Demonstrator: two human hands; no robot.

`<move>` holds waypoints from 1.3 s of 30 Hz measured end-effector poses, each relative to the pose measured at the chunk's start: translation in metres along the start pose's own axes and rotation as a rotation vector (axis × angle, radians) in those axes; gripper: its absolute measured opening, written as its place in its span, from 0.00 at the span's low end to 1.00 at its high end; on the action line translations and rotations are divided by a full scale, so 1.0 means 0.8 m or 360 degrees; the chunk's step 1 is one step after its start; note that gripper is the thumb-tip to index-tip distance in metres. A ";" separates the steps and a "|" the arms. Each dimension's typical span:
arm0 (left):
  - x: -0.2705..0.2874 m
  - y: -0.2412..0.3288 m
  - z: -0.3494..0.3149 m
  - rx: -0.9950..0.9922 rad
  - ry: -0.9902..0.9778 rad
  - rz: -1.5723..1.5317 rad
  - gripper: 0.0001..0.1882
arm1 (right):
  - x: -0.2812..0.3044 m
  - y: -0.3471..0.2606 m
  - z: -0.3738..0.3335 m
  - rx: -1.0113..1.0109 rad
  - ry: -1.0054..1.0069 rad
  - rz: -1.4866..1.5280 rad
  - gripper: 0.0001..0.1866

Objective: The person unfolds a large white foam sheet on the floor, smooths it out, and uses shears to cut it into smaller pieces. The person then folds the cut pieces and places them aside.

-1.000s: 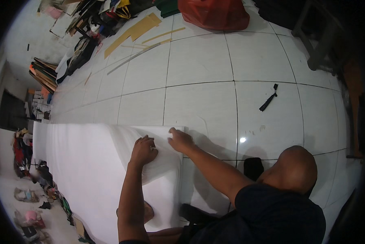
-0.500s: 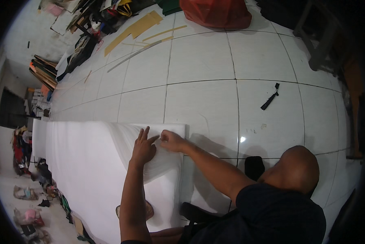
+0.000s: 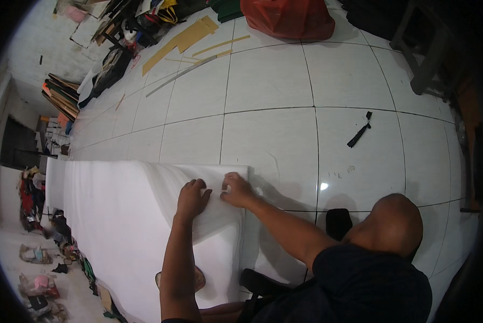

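Note:
A wide white sheet [image 3: 112, 215], thin and soft like foam or film, lies in layers in front of me, with its upper layer rumpled into folds near the right end. My left hand [image 3: 193, 198] rests on those folds, its fingers bent and the thumb apart from them. Close by on the right, my right hand [image 3: 238, 190] is at the sheet's far right corner, fingers curved with a gap to the thumb. No object shows in either hand. Partly hidden by my left forearm is an oval brownish thing with a dark rim [image 3: 200, 279].
On the tiled floor lie a black strip [image 3: 359, 134], yellowish board pieces [image 3: 185, 40] and a long grey strip [image 3: 171, 82]. A red bag [image 3: 290, 19] stands beyond. Several boards [image 3: 59, 97] lean at the left wall, and a dark stool [image 3: 427, 64] is at far right.
My left hand's stretched fingers have bent, and it sits slightly lower. My right hand has shifted a little to the right and its fingers have parted from the thumb.

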State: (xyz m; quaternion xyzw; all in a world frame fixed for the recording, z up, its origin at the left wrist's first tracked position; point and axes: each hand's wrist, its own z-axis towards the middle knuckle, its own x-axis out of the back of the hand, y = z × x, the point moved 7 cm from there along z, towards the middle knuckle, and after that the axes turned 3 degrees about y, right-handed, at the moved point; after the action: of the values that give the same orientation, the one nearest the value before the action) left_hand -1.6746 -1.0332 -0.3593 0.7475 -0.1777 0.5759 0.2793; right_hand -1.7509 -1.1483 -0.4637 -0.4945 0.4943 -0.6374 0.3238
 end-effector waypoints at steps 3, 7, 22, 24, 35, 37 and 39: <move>0.001 0.027 0.007 -0.0326 0.0294 0.0192 0.11 | -0.020 0.009 0.021 -0.0035 -0.0398 0.0620 0.14; -0.004 0.019 0.007 -0.0367 0.0133 0.0403 0.12 | -0.005 0.035 0.030 -0.0413 -0.0329 0.0654 0.17; 0.002 0.028 0.006 -0.0240 0.0218 0.0203 0.12 | -0.029 0.015 0.016 -0.0121 -0.0383 0.0525 0.18; -0.004 0.020 0.002 -0.0334 0.0231 0.0363 0.12 | -0.022 0.008 0.020 -0.0006 -0.0304 0.0667 0.16; 0.010 0.006 0.001 -0.0180 0.0071 -0.0128 0.09 | 0.023 0.079 -0.006 0.0195 0.0154 -0.0792 0.15; 0.015 0.008 0.000 -0.0234 0.0111 -0.0158 0.11 | 0.013 0.064 0.001 0.0116 0.0131 -0.0541 0.15; 0.017 0.002 0.000 -0.0124 0.0038 -0.0140 0.12 | 0.002 0.028 0.002 -0.0033 0.0018 -0.0131 0.14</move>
State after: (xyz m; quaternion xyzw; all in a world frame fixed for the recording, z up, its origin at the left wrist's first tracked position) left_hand -1.6721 -1.0334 -0.3461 0.7362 -0.1635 0.5647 0.3354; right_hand -1.7514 -1.1565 -0.4842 -0.5140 0.4820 -0.6478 0.2894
